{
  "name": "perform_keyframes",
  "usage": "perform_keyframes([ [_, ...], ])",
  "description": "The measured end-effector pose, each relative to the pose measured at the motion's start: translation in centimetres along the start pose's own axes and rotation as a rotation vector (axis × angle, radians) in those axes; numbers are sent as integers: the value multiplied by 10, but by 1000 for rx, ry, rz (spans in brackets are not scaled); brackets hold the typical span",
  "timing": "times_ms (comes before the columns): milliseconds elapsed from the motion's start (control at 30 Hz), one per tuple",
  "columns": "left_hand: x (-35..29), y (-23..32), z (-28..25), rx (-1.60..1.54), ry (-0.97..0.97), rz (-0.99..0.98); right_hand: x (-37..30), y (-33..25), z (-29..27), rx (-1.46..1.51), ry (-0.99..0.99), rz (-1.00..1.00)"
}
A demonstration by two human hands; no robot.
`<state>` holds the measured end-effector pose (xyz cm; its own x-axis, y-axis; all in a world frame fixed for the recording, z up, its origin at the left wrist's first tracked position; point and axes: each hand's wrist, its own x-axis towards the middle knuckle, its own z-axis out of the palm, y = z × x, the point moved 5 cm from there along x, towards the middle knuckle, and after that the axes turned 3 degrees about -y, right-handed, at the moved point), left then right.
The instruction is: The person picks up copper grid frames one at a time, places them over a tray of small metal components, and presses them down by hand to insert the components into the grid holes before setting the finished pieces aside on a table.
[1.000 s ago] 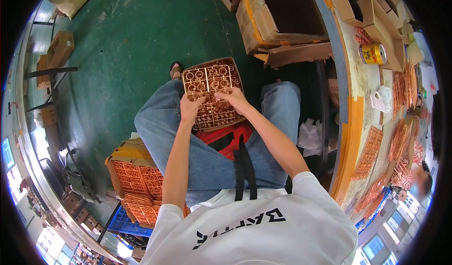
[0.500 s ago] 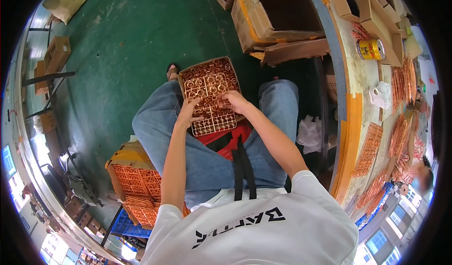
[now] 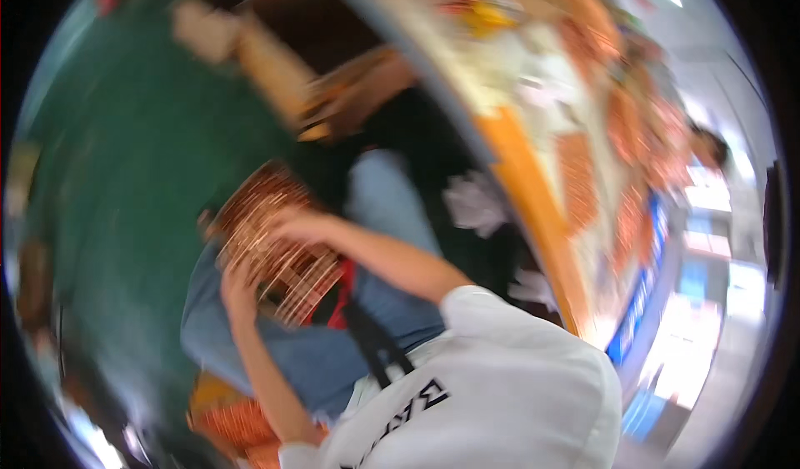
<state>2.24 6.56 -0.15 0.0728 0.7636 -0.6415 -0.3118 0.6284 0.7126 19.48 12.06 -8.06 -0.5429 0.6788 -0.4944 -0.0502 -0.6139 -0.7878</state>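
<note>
Blur streaks the head view, which has turned since half a second ago: the hands now sit farther left in it and the worktable (image 3: 521, 181) takes up more of the right. Both hands are still at the copper-coloured lattice (image 3: 310, 292), so the handling seems unbroken, though finer finger work is harder to judge. The left hand (image 3: 240, 284) is at the lattice's left edge; the right hand (image 3: 296, 225) lies over its upper right part, fingers bent. Whether either closes on it, I cannot tell. The lattice tilts between the hands, its lower end reaching toward the body, with a cardboard box (image 3: 268, 167) just beyond the grip.

Edges: the right leg (image 3: 387, 190) stands near on the right of the grip, with the table's orange-taped rim well apart past it; a larger carton (image 3: 271, 65) sits beyond. Left of the grip, green floor (image 3: 142, 177) seems to offer the widest room for moving.
</note>
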Motion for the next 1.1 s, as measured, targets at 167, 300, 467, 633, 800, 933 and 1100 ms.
perform_keyframes([
  [167, 16, -41, -66, 342, 180, -49, -20, -17, 35, -189, 237, 130],
  [300, 36, -45, -79, 356, 262, 8, -39, -24, 40, 42, 334, 206],
  [467, 23, -23, -7, 234, 250, -114, -28, -11, 6, -63, 396, -90],
  [633, 26, -31, -43, 163, 131, 20, -13, 0, 27, 151, 159, 144],
  [800, 37, -34, -31, 155, 189, -71, 16, 45, -7, -382, 404, 60],
  [933, 43, -60, -28, -24, 63, -226, 0, 40, -11, -210, 399, 75],
  [1100, 22, -50, -39, -130, 121, -327, -9, 14, 4, -48, 216, 170],
])
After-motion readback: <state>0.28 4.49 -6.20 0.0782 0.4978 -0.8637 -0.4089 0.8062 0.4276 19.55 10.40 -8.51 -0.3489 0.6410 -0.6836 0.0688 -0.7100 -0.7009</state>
